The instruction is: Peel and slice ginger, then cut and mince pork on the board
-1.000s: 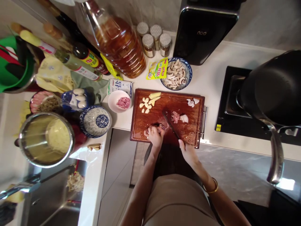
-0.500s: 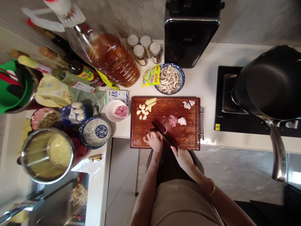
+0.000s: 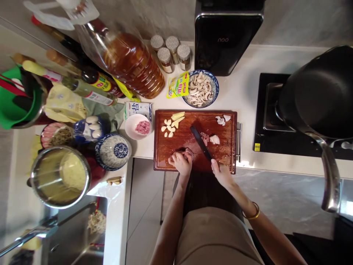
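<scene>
My right hand [image 3: 223, 175] grips a dark-bladed kitchen knife [image 3: 202, 145], its blade slanting up and left over the wooden cutting board [image 3: 165, 147]. The tip lies beside a small pile of cut pink meat [image 3: 204, 138]. My left hand [image 3: 181, 162] is curled at the board's near edge, fingers closed on a piece of meat that they mostly hide. A pale chunk [image 3: 214, 139] lies right of the pile, and white scraps [image 3: 220, 120] sit in the far right corner. Garlic cloves [image 3: 168, 128] and yellowish strips [image 3: 178, 118] occupy the far left.
Behind the board stands a bowl of sliced mushrooms [image 3: 200, 90] with a yellow packet [image 3: 178, 85] against it. A small bowl of meat [image 3: 135, 133] and an oil jug [image 3: 138, 62] are to the left. On the right, a black pan [image 3: 321, 99] sits on the stove.
The knife has moved right, away from my left hand, toward the cut meat pile. My right hand moved right with it. My left hand stays about where it was.
</scene>
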